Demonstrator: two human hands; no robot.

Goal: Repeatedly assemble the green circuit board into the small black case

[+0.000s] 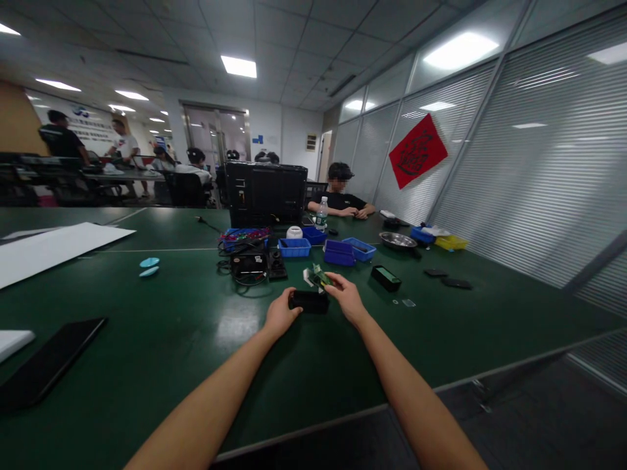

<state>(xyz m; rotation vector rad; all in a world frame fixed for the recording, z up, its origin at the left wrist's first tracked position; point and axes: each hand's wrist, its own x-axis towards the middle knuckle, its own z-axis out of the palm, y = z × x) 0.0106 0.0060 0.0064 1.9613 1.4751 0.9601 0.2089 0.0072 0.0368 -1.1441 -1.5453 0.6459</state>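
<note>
- Head view: the right hand (347, 295) pinches a green circuit board (321, 279) between thumb and fingers; a whitish piece (308, 277) shows at the board's left side.
- The left hand (283, 312) grips the left end of a black box (309, 301), thumb on the near side.
- The board is tilted over the far right edge of the box; whether the two touch, I cannot tell.
- Right of the hands, a second black box (386, 279) with a green top face sits on the green table (147, 359), a small ring (395, 302) and a clear piece (409, 303) near it.
- Farther right lie two flat dark pieces, with a metal bowl (398, 241) beyond them.
- Beyond the hands are a dark blue bin (339, 253), lighter blue trays and a black device (249, 267) with a cable.
- Behind these stand a bottle (322, 214) and a large black screen (267, 192) seen from the back.
- Across the table, a person (337, 199) in a dark top sits with both forearms on it.
</note>
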